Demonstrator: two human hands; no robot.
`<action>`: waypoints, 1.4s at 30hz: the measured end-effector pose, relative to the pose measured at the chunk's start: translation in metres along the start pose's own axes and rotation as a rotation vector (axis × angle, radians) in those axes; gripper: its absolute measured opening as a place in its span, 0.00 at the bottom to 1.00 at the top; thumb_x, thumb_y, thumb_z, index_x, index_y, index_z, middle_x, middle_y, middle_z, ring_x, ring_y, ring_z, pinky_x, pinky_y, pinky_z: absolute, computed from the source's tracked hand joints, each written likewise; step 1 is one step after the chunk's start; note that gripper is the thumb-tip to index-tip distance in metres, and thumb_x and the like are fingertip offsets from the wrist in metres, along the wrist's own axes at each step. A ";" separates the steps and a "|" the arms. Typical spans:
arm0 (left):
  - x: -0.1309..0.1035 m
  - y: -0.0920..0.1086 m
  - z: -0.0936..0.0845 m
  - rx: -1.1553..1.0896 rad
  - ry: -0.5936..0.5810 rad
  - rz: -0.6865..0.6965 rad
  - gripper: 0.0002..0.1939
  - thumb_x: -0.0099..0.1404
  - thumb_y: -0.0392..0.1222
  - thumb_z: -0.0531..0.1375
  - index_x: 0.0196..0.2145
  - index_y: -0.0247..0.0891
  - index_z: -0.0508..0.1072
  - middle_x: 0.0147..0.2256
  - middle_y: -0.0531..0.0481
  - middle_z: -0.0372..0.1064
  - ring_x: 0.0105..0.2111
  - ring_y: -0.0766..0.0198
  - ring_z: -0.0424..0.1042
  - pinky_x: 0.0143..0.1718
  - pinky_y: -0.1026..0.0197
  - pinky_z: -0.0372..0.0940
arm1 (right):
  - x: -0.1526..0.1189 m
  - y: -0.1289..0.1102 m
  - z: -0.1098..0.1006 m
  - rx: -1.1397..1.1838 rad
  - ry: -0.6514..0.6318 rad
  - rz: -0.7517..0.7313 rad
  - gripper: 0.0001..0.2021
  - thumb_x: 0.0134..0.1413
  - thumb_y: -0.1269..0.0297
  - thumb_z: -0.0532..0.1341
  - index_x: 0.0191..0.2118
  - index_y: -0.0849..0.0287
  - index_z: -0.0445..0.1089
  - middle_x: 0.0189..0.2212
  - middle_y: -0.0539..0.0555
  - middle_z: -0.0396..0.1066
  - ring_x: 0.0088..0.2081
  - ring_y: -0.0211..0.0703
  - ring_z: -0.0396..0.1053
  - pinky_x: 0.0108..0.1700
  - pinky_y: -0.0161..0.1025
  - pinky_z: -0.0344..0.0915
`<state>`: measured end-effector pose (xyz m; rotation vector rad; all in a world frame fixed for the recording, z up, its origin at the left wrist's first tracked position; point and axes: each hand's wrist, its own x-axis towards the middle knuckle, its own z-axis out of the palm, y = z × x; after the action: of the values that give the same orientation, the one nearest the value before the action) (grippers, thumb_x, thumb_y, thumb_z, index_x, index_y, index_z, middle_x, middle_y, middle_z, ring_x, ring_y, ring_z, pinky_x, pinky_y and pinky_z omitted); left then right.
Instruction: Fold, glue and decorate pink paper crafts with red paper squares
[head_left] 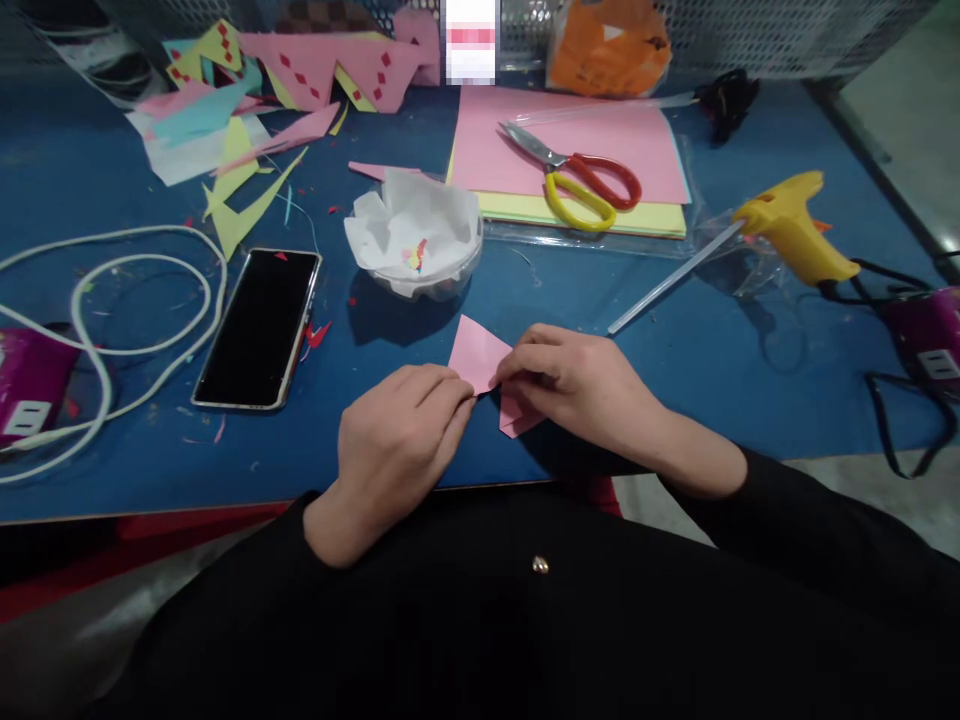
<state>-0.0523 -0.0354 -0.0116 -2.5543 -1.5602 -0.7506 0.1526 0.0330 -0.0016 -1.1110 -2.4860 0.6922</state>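
A small piece of pink paper (478, 352) with folds in it is held at the front of the blue table. My left hand (409, 425) pinches its left lower edge between thumb and fingers. On the right side, my right hand (577, 380) grips the same paper, its fingers bent and closed. A folded pink flap shows below the right fingers. Part of the paper is hidden under both hands. Beyond them stands a clear bowl (420, 235) lined with white paper, with tiny coloured scraps inside.
A phone (259, 330) and a looped white cable (97, 340) lie left. Red-and-yellow scissors (574, 180) rest on stacked coloured paper (480, 130). To the right is a yellow glue gun (799, 225) with a long glue stick (675, 278). Paper cutouts (322, 70) sit at the back left.
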 end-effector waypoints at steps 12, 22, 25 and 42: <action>0.005 0.000 0.002 -0.019 -0.037 -0.163 0.07 0.69 0.39 0.60 0.33 0.37 0.74 0.32 0.50 0.75 0.34 0.59 0.72 0.33 0.57 0.63 | 0.002 0.005 0.011 0.061 0.048 0.019 0.08 0.59 0.73 0.60 0.37 0.57 0.77 0.35 0.51 0.74 0.34 0.37 0.69 0.36 0.35 0.59; 0.007 -0.001 0.005 0.005 -0.057 -0.192 0.11 0.72 0.42 0.58 0.31 0.38 0.73 0.30 0.49 0.74 0.31 0.58 0.72 0.31 0.55 0.62 | 0.004 0.004 0.014 -0.030 0.037 0.021 0.04 0.61 0.66 0.63 0.36 0.59 0.76 0.33 0.51 0.72 0.33 0.38 0.68 0.37 0.37 0.59; 0.008 -0.002 0.005 0.010 -0.047 -0.191 0.11 0.71 0.42 0.58 0.31 0.39 0.73 0.29 0.49 0.74 0.31 0.58 0.72 0.30 0.55 0.62 | 0.005 0.003 0.014 -0.044 0.040 0.031 0.04 0.61 0.66 0.63 0.36 0.58 0.75 0.32 0.51 0.71 0.32 0.38 0.67 0.36 0.37 0.58; 0.001 -0.003 -0.001 -0.137 -0.041 -0.269 0.05 0.69 0.38 0.61 0.35 0.40 0.77 0.33 0.50 0.75 0.33 0.62 0.75 0.33 0.59 0.66 | 0.005 0.005 0.017 -0.061 0.054 0.025 0.04 0.61 0.67 0.62 0.35 0.58 0.74 0.31 0.50 0.71 0.32 0.38 0.67 0.36 0.38 0.56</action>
<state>-0.0554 -0.0336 -0.0109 -2.4930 -1.9582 -0.8619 0.1438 0.0347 -0.0177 -1.1683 -2.4672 0.5888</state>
